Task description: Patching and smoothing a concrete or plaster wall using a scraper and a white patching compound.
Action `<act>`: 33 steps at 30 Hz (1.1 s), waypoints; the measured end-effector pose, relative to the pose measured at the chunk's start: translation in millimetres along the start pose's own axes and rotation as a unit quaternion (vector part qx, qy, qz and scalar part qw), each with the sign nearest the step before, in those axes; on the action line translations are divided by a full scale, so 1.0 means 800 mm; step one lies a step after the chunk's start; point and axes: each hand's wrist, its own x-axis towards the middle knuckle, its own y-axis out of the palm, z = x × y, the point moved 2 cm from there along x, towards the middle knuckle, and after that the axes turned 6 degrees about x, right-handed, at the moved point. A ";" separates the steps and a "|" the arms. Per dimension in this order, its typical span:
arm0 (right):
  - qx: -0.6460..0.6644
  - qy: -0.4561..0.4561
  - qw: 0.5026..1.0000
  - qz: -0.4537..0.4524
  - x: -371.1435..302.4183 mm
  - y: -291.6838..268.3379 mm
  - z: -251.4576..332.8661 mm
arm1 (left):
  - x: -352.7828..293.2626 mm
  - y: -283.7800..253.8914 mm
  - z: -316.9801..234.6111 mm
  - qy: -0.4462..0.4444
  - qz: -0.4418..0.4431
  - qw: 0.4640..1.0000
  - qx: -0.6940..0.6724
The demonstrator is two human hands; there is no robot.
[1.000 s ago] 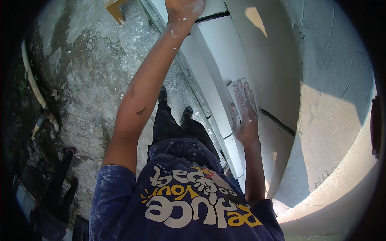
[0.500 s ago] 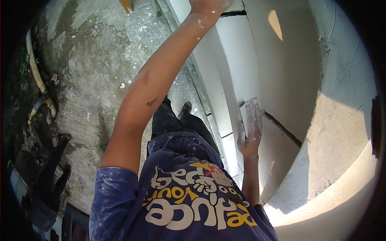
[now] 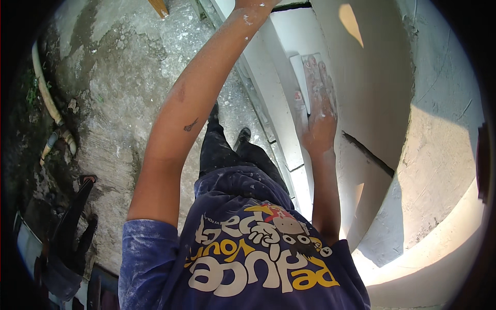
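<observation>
My right hand [image 3: 321, 111] is laid along a smooth pale plastered surface [image 3: 289, 39], its skin coated in white dust. Under the palm and fingers is a flat white block [image 3: 299, 82], with the thumb along its left edge. The exact kind of block does not show; most of it is covered. My left arm reaches far forward, and only the wrist and back of my left hand [image 3: 257, 4] show at the top edge. Its fingers lie outside the picture, so what they touch is hidden.
Dark gaps cut the plaster, one near the top [image 3: 292, 6] and one slanting crack [image 3: 368, 154] right of my hand. A rough sunlit wall [image 3: 429, 170] curves at right. Left lies stained concrete floor [image 3: 113, 119] with a pipe [image 3: 45, 95]. Another person's dark-clothed legs [image 3: 75, 227] show lower left.
My right hand has slid forward along the plaster with the white block, past the slanting crack. My left hand has shifted slightly to the left and farther out of the picture.
</observation>
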 end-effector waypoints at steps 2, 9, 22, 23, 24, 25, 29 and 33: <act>0.003 0.013 1.000 0.016 -0.088 -0.012 -0.020 | -0.006 0.011 -0.002 0.022 -0.002 0.999 0.027; -0.031 0.047 0.998 0.037 -0.123 -0.018 -0.028 | -0.013 0.001 -0.001 0.065 -0.050 0.995 -0.049; -0.021 0.008 1.000 -0.006 -0.082 -0.013 -0.020 | -0.015 0.019 0.011 0.045 0.023 0.996 -0.069; -0.023 0.033 0.999 -0.001 -0.117 -0.018 -0.021 | -0.014 0.019 0.015 -0.048 0.059 0.966 -0.249; -0.023 0.030 0.999 0.002 -0.125 -0.025 -0.015 | -0.016 0.026 0.018 -0.140 0.097 0.888 -0.427; -0.060 0.038 0.997 0.015 -0.132 -0.029 -0.013 | -0.019 0.028 0.020 -0.140 0.096 0.888 -0.428; -0.067 0.001 0.998 0.010 -0.054 -0.006 -0.008 | -0.017 0.024 0.033 0.094 -0.020 0.995 -0.024; -0.078 0.072 0.994 0.040 0.056 0.014 -0.023 | -0.007 0.005 -0.028 -0.050 0.136 0.975 -0.171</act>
